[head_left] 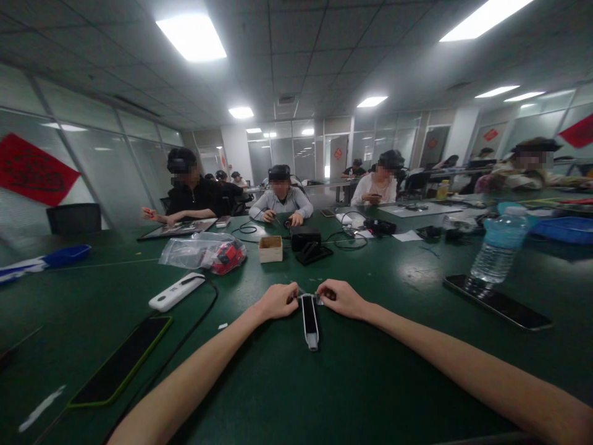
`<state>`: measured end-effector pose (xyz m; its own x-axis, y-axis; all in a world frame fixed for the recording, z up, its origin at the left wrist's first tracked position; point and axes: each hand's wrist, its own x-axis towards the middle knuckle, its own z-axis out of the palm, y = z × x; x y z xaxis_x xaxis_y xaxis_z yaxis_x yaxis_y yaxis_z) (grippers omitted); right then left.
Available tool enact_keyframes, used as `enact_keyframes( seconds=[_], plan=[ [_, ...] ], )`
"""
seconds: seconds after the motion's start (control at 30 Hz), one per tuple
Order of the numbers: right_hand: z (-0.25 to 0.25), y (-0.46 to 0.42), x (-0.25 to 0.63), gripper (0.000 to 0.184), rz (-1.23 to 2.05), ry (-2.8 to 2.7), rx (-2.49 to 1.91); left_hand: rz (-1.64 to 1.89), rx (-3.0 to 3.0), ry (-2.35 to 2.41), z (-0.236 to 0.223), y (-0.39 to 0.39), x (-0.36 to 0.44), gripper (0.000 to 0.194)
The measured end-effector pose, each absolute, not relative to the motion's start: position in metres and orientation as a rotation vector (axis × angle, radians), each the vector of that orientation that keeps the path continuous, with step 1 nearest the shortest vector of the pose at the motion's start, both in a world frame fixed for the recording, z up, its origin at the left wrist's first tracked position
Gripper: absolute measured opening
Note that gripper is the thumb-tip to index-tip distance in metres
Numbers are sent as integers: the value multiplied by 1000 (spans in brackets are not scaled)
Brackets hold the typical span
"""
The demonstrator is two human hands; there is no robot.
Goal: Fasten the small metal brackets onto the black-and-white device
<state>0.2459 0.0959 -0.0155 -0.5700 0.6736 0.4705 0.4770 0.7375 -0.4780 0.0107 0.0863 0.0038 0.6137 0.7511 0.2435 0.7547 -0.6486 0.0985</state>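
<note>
A slim device (311, 321) with a white rim and a long black face lies on the green table, its narrower grey-white end toward me. At its far end, my left hand (280, 300) is closed in a pinch on the left side. My right hand (343, 298) pinches in the same way on the right side, fingers close to the device. A small shiny, translucent scrap (319, 300) shows by the right fingertips. What the left fingers pinch is too small to make out.
Left of me are a white power bank (177, 292) with a black cable and a green-edged phone (121, 360). Ahead stand a small open box (270, 250) and a plastic bag (199, 252). At right are a water bottle (499, 247) and a dark phone (498, 302). People sit opposite.
</note>
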Motion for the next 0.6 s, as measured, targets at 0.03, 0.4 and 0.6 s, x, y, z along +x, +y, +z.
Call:
enact_keyframes(
  seconds=[0.03,0.4,0.6],
  plan=[
    [-16,96,246,12,395,-2287,-867,-411,-2811,-1313,4,86,11,10],
    [-12,93,248,13,458,-2290,-847,-409,-2810,-1308,5,85,11,9],
    [-10,92,246,15,428,-2298,-868,-382,-2802,-1363,6,85,11,11]
  ],
)
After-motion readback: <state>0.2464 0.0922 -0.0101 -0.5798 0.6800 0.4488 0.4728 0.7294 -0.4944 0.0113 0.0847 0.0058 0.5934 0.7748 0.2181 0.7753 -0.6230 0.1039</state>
